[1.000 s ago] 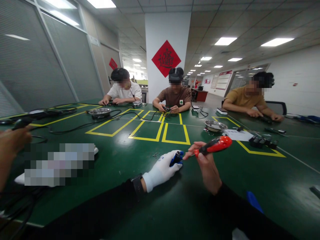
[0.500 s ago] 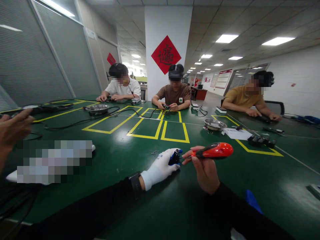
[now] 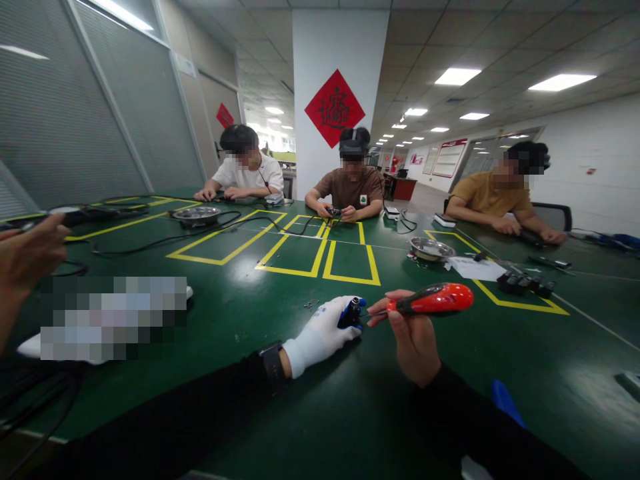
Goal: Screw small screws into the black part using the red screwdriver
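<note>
My left hand [image 3: 323, 333], in a white glove with blue fingertips, pinches a small black cylindrical part [image 3: 354, 311] just above the green table [image 3: 280, 373]. My bare right hand [image 3: 410, 337] grips a screwdriver with a red and black handle [image 3: 434, 299], held nearly level. Its thin shaft points left into the end of the small part. A few tiny screws [image 3: 311, 305] lie on the table just beyond my left hand.
Three people sit across the table, each handling small parts. Metal bowls [image 3: 430, 249] [image 3: 196, 214], black cables [image 3: 165, 241], a paper sheet [image 3: 474, 268] and black parts [image 3: 523, 285] lie among yellow tape rectangles. Another person's hand [image 3: 25, 257] is at the far left. A blue object [image 3: 507, 403] lies by my right arm.
The screwdriver handle has dropped from tilted up to nearly level, its tip staying at the small part. The hand at the far left has opened and shifted a little.
</note>
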Motion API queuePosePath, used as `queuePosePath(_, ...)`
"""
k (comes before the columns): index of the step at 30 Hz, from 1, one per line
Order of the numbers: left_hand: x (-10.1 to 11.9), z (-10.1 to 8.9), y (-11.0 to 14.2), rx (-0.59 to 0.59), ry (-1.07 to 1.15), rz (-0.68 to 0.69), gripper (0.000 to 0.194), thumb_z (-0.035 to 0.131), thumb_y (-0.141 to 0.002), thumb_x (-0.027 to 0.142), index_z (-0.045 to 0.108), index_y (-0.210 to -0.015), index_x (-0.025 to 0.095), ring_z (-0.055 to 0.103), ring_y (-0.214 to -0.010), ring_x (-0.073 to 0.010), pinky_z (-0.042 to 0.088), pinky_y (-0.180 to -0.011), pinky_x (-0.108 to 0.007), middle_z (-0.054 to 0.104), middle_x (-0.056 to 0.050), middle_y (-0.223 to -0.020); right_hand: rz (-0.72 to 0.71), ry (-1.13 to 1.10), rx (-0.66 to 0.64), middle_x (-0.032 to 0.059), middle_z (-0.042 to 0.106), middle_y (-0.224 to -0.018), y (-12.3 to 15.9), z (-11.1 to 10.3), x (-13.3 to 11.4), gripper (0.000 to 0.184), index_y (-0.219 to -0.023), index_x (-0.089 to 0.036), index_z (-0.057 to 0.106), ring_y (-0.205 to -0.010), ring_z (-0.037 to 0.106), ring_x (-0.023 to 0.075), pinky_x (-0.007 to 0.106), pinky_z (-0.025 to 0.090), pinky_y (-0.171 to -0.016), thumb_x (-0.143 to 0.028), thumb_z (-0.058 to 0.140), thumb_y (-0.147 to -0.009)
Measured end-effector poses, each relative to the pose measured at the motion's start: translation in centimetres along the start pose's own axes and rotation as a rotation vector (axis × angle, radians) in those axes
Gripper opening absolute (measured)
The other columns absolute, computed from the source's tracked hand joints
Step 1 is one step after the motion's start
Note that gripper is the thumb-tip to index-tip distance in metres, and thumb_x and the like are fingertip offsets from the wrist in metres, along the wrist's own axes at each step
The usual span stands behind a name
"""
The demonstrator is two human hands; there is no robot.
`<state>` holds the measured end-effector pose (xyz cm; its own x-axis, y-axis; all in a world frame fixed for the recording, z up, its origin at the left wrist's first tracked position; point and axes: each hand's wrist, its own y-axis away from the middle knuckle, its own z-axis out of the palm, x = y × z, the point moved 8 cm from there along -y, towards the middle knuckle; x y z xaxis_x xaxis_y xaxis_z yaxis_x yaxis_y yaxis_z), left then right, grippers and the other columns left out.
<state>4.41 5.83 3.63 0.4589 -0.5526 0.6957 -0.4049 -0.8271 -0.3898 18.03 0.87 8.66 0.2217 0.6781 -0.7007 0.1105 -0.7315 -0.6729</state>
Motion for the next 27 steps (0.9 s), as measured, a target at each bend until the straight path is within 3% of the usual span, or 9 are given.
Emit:
queuePosePath(12,0.6,-0.2,0.3,0.001,0.003,-0.013,0.053,0.066,-0.074,0.028,0.051,-0.125,0.019,0.054,-0.112,-0.0243,0.041,-0.099,-0.037,0.057,-0.009,-0.12,-0.01,0.031,0.015,0.0037,0.065,-0.089,-0.1,-0.2,0.0,0.016,-0.107,-0.022,0.047,-0.07,0.063,0.0173,0.039,0.047,-0.077,-0.03,0.04,-0.095)
queuePosePath(19,0.6,-0.4,0.2,-0.026,0.01,-0.065,0.039,0.057,-0.082,0.036,0.056,-0.117,0.02,0.058,-0.1,-0.0228,0.046,-0.09,-0.035,0.062,-0.007,-0.11,-0.003,0.051,0.009,0.0041,0.065,-0.088,0.0,-0.3,0.1,0.018,-0.108,-0.022,0.047,-0.071,0.064,0.0183,0.039,0.048,-0.075,-0.029,0.04,-0.094)
queuePosePath(23,0.9,-0.6,0.1,-0.036,-0.012,-0.061,0.028,0.057,-0.081,0.034,0.06,-0.105,0.02,0.059,-0.088,-0.0208,0.047,-0.081,-0.032,0.064,-0.005,-0.099,-0.088,0.111,0.08,0.0073,0.063,-0.101,-0.5,-0.9,-1.4,0.008,-0.095,-0.022,0.051,-0.094,0.062,0.0229,0.042,0.047,-0.084,-0.027,0.052,-0.088)
queuePosePath(25,1.0,-0.6,0.0,-0.029,-0.018,-0.054,0.026,0.058,-0.081,0.034,0.061,-0.102,0.02,0.059,-0.086,-0.0204,0.047,-0.079,-0.031,0.064,-0.004,-0.096,-0.115,0.051,0.144,0.0071,0.062,-0.109,-0.8,-1.2,-2.2,0.014,-0.086,-0.023,0.048,-0.103,0.058,0.0242,0.045,0.044,-0.09,-0.023,0.061,-0.083)
queuePosePath(27,1.2,-0.7,0.0,-0.024,-0.031,-0.043,0.024,0.058,-0.081,0.034,0.061,-0.1,0.02,0.059,-0.087,-0.0207,0.046,-0.079,-0.03,0.064,-0.004,-0.096,-0.04,-0.134,0.156,0.0029,0.065,-0.096,-1.0,-1.0,-2.2,0.02,-0.086,-0.024,0.042,-0.086,0.064,0.0202,0.042,0.049,-0.081,-0.02,0.061,-0.083)
